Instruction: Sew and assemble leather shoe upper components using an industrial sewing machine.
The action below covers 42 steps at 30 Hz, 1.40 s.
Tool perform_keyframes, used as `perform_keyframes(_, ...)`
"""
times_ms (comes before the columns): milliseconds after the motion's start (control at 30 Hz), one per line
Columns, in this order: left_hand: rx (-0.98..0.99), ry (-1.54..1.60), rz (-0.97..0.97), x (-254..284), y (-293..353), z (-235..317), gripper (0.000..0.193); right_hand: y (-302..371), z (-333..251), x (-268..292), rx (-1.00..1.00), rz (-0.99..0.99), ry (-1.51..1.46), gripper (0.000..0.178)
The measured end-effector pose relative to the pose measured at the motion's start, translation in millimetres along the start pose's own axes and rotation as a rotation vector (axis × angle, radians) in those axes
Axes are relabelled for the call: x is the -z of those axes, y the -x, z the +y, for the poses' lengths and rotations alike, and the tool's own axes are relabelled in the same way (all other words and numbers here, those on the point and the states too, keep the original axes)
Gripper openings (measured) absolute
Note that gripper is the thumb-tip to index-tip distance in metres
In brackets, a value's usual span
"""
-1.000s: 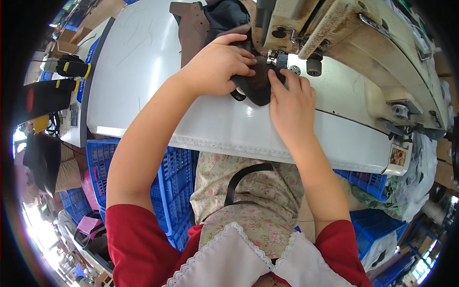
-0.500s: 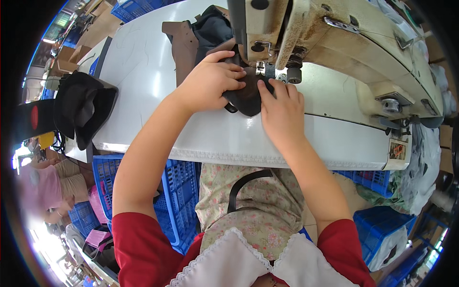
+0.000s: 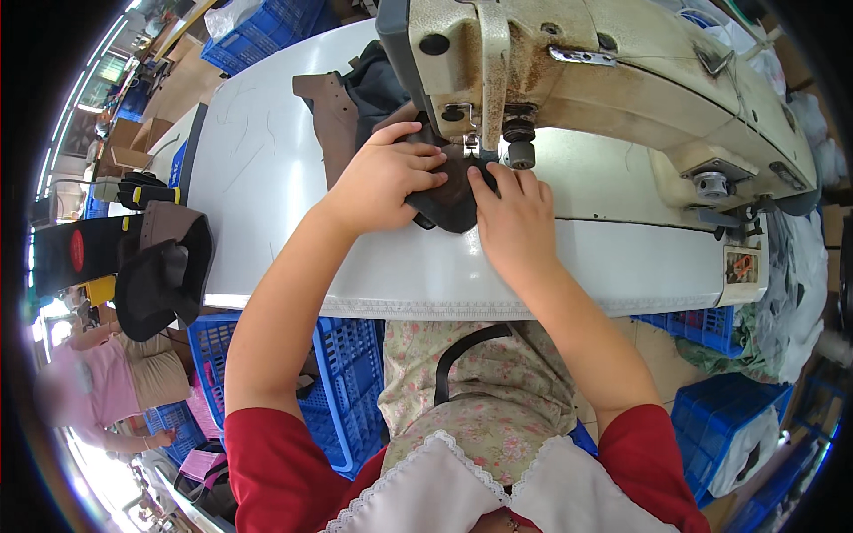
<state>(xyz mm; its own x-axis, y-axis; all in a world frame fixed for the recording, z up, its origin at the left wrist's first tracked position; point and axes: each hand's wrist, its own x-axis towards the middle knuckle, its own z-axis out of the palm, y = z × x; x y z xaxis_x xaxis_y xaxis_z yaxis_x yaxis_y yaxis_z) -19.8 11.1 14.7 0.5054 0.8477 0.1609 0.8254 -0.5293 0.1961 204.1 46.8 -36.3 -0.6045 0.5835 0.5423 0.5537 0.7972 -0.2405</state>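
The head view has shifted since half a second ago, so the beige sewing machine [image 3: 613,89] now sits lower and further left in it, and its head is seen more from above. The dark leather piece [image 3: 459,202] is on the white counter [image 3: 253,204], its rounded end toward the person and its inner edge at the presser foot [image 3: 472,145]; against the foot it has barely moved. The left hand [image 3: 382,184] lies over it as before, half open, fingers slightly bent and tips on the leather. The right hand [image 3: 517,215] keeps its place at the other edge, loosely curled, fingertips down beside the foot. Whether either hand pinches the leather from below, I cannot tell. A brown panel [image 3: 330,124] and black fabric [image 3: 373,89] spread out beyond the left hand.

The clearest change is at the far left: the black-and-brown piece [image 3: 160,280] there hangs lower against the counter, with its brown part now showing above the black. Near it, the co-worker's pink top [image 3: 105,382] has come further into view
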Motion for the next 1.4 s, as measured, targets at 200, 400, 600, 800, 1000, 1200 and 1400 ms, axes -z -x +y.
perform_keyframes(200,0.000,-0.009,0.011,1.7,-1.1,0.8,0.054,0.0,0.1,0.0,-0.010,0.003,-0.004,0.033)
perform_keyframes(400,0.015,-0.008,0.008,2.4,-1.2,3.8,0.053,0.6,-0.4,-1.7,-0.006,0.013,0.008,0.034)
perform_keyframes(600,0.001,-0.036,0.043,4.6,-0.4,5.4,0.045,1.2,-1.5,-3.9,0.000,0.025,0.025,0.033)
perform_keyframes(800,-0.014,-0.051,0.017,7.3,-9.9,6.4,0.045,0.8,3.7,5.9,-0.055,0.037,-0.057,0.030)
perform_keyframes(1000,0.022,-0.046,-0.027,7.4,0.8,3.9,0.047,25.3,51.3,116.9,-0.260,0.343,-0.683,0.019)
perform_keyframes(1200,-0.005,-0.035,-0.019,7.7,-9.5,7.2,0.046,67.0,305.4,220.5,-0.747,1.011,-0.220,0.048)
perform_keyframes(1400,0.027,-0.049,-0.026,12.7,-1.1,9.4,0.045,60.4,371.4,241.1,-0.791,0.682,-0.283,0.056)
